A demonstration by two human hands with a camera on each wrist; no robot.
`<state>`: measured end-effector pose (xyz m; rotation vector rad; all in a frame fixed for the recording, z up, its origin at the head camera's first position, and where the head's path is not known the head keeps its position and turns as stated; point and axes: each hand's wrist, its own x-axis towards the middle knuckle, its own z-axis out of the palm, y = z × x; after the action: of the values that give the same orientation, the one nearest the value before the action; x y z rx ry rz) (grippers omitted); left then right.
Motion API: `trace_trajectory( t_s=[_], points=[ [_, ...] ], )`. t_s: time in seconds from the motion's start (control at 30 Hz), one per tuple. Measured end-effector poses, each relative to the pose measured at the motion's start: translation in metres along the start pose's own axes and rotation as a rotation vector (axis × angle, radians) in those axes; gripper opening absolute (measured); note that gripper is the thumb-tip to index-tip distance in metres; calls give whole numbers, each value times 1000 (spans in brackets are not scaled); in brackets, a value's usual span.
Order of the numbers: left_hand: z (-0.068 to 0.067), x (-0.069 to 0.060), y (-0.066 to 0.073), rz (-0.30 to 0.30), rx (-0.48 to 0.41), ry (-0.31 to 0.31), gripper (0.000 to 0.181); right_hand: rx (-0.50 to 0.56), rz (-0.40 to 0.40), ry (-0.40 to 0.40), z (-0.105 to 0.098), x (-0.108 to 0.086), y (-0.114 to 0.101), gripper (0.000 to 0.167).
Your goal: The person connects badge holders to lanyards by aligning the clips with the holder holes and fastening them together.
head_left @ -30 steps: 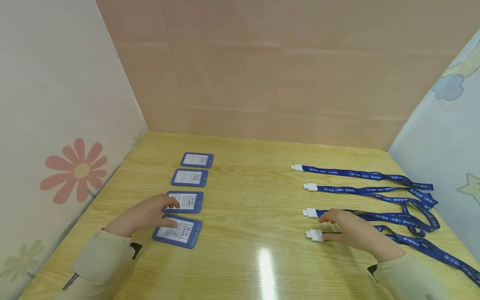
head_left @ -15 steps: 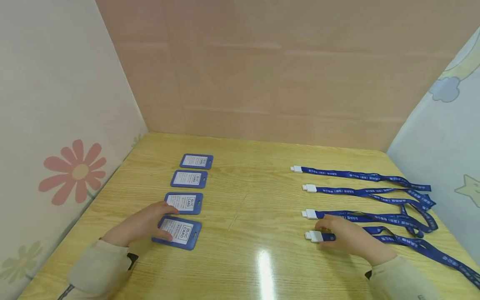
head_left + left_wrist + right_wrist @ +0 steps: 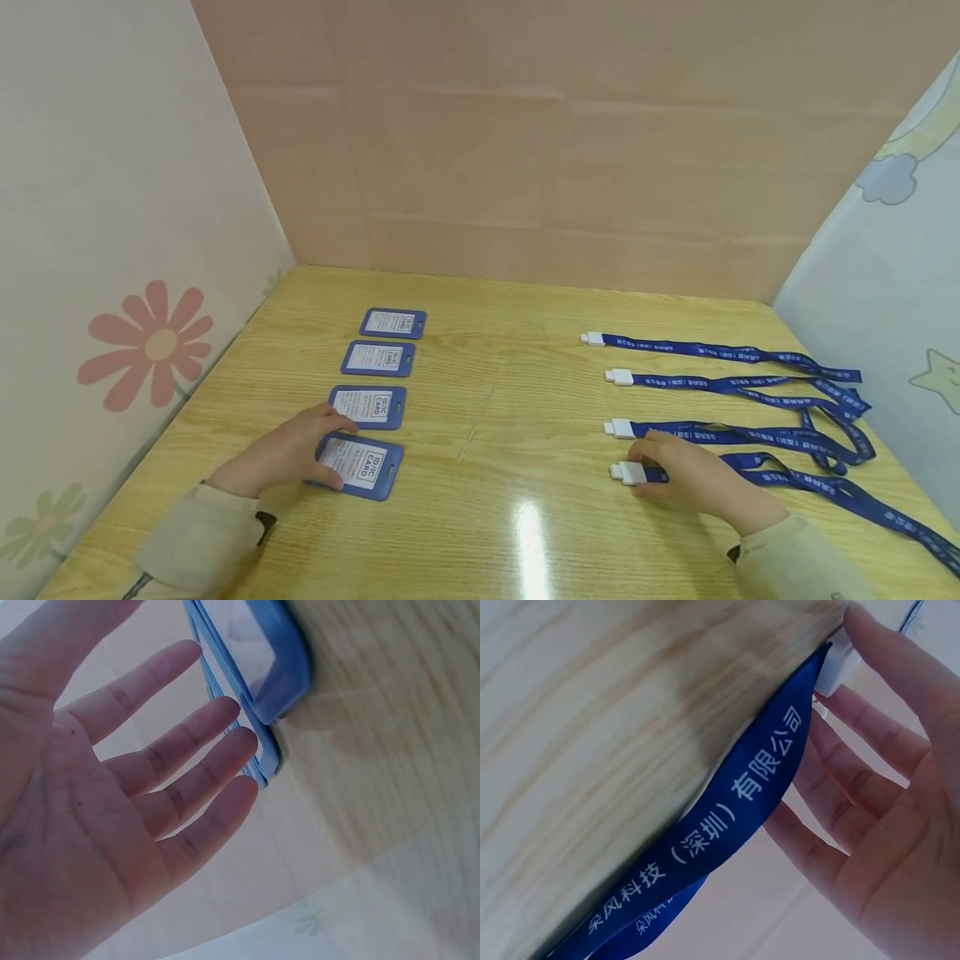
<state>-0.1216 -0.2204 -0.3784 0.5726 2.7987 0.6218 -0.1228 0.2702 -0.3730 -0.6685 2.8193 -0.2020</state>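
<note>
Nearest to me on the left lies a blue ID card holder (image 3: 367,467) with a white card inside. My left hand (image 3: 288,454) spans it, pinching its long edges between thumb and index finger. In the left wrist view, the other fingers (image 3: 199,780) spread loosely beside the holders. On the right, my right hand (image 3: 697,475) pinches the nearest blue lanyard (image 3: 656,474) just behind its white clip (image 3: 628,473). The printed strap (image 3: 735,802) runs past my palm in the right wrist view, where the thumb meets the clip. Both things rest on the table.
More card holders (image 3: 367,407) (image 3: 377,357) (image 3: 393,322) lie in a column beyond my left hand. Further lanyards (image 3: 705,431) (image 3: 690,382) (image 3: 682,345) stretch rightward beyond my right hand, some straps overlapping. Walls enclose the wooden table (image 3: 495,517) at the back and sides.
My left hand has come down and closed its thumb and index finger about the nearest holder. The right hand has settled lower onto the nearest lanyard. Little differs over the last half second.
</note>
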Motion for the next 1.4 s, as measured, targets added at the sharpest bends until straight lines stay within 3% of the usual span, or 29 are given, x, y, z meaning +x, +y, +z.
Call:
trace_trajectory(
  t_s=[0.23, 0.5, 0.97, 1.4],
  points=[
    [1, 0, 1, -7, 3, 8, 62, 15, 33, -11, 1, 1, -1, 25],
    [0, 1, 3, -40, 9, 5, 58, 11, -20, 29, -3, -1, -2, 20],
    [0, 1, 2, 7, 28, 8, 60, -26, -87, 101, -10, 2, -14, 23],
    [0, 0, 2, -22, 25, 6, 59, -25, -135, 119, -14, 8, -26, 22]
  ],
)
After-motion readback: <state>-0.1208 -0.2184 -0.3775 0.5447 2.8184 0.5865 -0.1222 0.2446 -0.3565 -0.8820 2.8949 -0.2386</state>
